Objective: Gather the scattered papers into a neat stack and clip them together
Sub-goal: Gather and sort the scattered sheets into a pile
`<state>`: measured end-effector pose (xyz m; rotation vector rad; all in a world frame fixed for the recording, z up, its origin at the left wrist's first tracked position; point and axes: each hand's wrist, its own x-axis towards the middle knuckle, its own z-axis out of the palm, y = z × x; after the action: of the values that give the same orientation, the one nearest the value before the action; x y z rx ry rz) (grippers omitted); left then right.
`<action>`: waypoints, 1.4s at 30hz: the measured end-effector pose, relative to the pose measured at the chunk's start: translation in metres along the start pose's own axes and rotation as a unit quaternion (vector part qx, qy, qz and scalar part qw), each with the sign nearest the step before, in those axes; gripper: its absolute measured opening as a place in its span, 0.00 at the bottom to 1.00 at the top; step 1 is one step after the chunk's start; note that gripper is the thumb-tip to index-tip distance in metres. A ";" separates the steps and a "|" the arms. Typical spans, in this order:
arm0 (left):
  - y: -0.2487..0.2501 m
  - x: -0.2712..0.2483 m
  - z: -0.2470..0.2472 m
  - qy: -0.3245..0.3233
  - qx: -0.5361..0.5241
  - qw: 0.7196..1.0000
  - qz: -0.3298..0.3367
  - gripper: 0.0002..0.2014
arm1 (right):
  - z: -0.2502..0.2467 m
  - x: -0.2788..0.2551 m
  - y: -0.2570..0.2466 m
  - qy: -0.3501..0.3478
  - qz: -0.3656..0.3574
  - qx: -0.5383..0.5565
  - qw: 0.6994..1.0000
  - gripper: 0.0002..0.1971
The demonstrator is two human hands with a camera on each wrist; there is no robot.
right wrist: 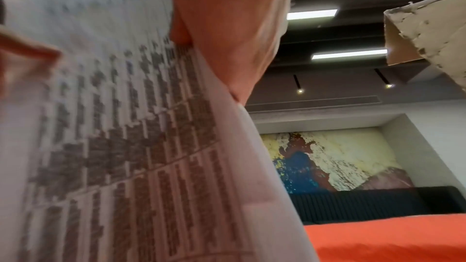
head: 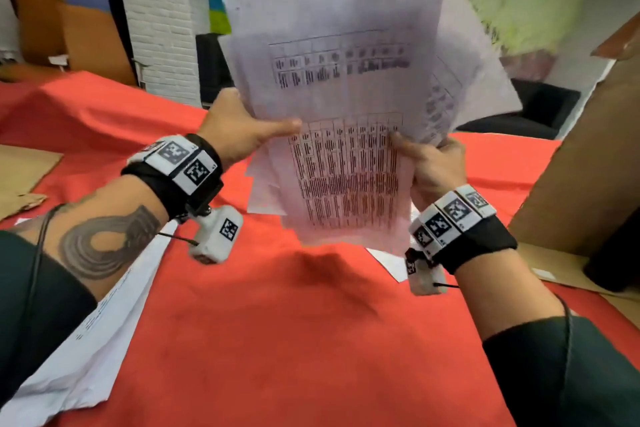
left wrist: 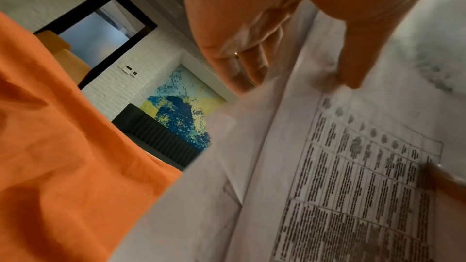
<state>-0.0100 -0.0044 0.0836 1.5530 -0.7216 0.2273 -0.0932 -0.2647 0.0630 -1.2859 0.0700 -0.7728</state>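
A loose, uneven bundle of printed papers (head: 346, 107) with tables is held upright in the air above the red tablecloth (head: 270, 340). My left hand (head: 242, 128) grips its left edge, thumb across the front sheet. My right hand (head: 433, 163) grips the right edge, thumb on the front. The sheets fan out at the top right and bottom left. The left wrist view shows my left hand (left wrist: 252, 47) pinching the papers (left wrist: 327, 186); the right wrist view shows my right hand (right wrist: 227, 27) on the papers (right wrist: 126, 146). No clip is visible.
More white paper (head: 104, 340) lies on the cloth under my left forearm, and another sheet (head: 391, 260) lies beneath the bundle near my right wrist. A large cardboard box (head: 571, 166) stands at the right. Flat cardboard (head: 24, 173) lies at the left.
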 end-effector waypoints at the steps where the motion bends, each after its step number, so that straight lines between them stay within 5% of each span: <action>1: 0.002 0.002 0.003 -0.002 0.013 1.000 0.008 0.23 | 0.001 -0.002 -0.005 -0.005 -0.012 -0.005 1.000 0.13; 4: 0.001 0.010 0.010 -0.026 0.039 0.999 0.011 0.21 | 0.004 0.001 -0.013 0.001 -0.041 -0.017 0.999 0.14; 7: -0.004 0.006 0.018 -0.056 0.033 0.998 -0.008 0.22 | 0.007 0.003 -0.016 0.005 -0.046 -0.021 0.999 0.39; 9: -0.012 -0.001 0.023 -0.059 0.020 0.997 -0.040 0.24 | 0.002 -0.001 -0.009 0.040 -0.029 -0.031 0.998 0.45; 14: -0.042 -0.023 0.031 -0.054 0.159 0.980 -0.108 0.15 | -0.010 -0.016 0.024 0.007 0.023 -0.163 0.986 0.31; 18: -0.021 -0.021 0.043 0.011 0.096 0.995 -0.033 0.14 | -0.004 -0.010 0.013 0.026 -0.067 -0.212 0.975 0.17; 21: -0.005 -0.011 0.043 0.013 -0.060 0.998 -0.008 0.21 | -0.002 -0.004 -0.006 -0.006 -0.100 -0.080 0.992 0.22; 25: -0.034 -0.019 0.042 -0.104 -0.107 0.986 -0.080 0.26 | -0.005 -0.013 0.009 -0.021 0.008 -0.076 0.997 0.32; 29: -0.039 -0.022 0.056 0.023 0.005 0.998 -0.058 0.14 | 0.009 -0.032 0.017 -0.020 -0.016 -0.123 0.992 0.29; 33: -0.014 -0.016 0.057 0.106 -0.062 0.991 0.043 0.18 | 0.017 -0.023 0.001 -0.015 -0.084 -0.038 0.996 0.26; 37: -0.060 -0.039 0.055 0.071 -0.047 0.993 -0.084 0.11 | 0.004 -0.031 0.035 0.004 0.033 -0.147 0.989 0.21; 39: -0.081 -0.051 0.055 0.073 -0.008 0.987 -0.143 0.09 | -0.002 -0.038 0.058 -0.020 0.035 -0.168 0.985 0.17; 42: -0.076 -0.049 0.051 0.128 0.025 0.988 -0.085 0.11 | 0.001 -0.041 0.053 0.018 -0.032 -0.140 0.989 0.08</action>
<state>-0.0192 -0.0417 -0.0126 1.5888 -0.3824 0.3131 -0.0984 -0.2377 0.0020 -1.5458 0.1714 -0.8640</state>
